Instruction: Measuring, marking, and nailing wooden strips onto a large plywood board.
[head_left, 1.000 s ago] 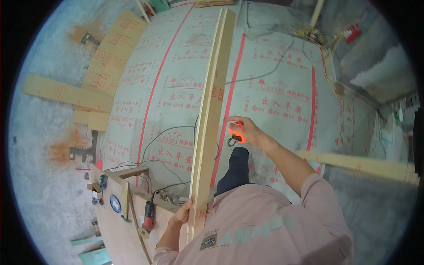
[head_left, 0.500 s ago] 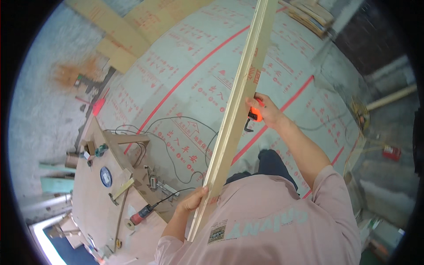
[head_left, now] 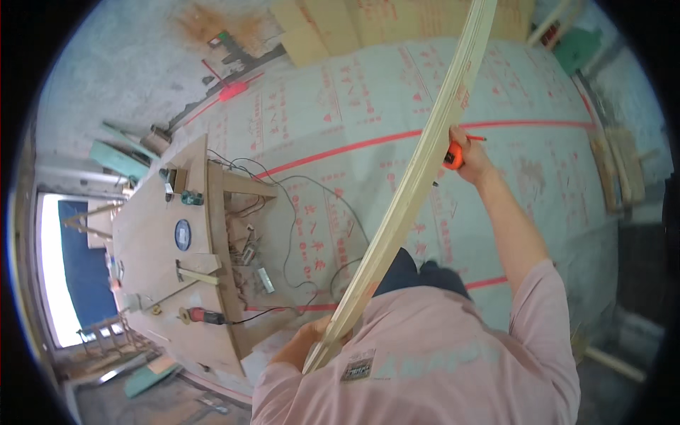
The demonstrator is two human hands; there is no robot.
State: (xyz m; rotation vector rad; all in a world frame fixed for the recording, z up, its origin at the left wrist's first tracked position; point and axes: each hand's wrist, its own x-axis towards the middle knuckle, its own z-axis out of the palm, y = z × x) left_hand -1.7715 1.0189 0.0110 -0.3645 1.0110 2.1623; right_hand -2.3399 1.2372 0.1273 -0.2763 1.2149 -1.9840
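Note:
A long, narrow wooden board (head_left: pixel 414 180) runs slantwise before me, from my left side up past the top of the view. My left hand (head_left: pixel 306 338) is closed around the board near its close end; some of the fingers are hidden behind it. Farther along, my right hand (head_left: pixel 473 161) is at the board's right edge, with its fingertips against it. An orange and black tape measure (head_left: pixel 452 156) is gripped in that right hand, and a thin red pencil (head_left: pixel 476 138) sticks out from between its fingers.
At left stands a wooden workbench (head_left: pixel 152 244) bearing a red angle grinder (head_left: pixel 205 316), a hammer (head_left: pixel 200 275), a blue round disc (head_left: pixel 183 234) and a teal power tool (head_left: pixel 191 197). Black cords (head_left: pixel 290 212) loop over the printed floor covering (head_left: pixel 340 163). Yellowish sheets (head_left: pixel 397 25) lie beyond.
My view has turned left, so the bench and floor appear rotated. The board has swung round with me and slants more to the right. Both hands keep their hold.

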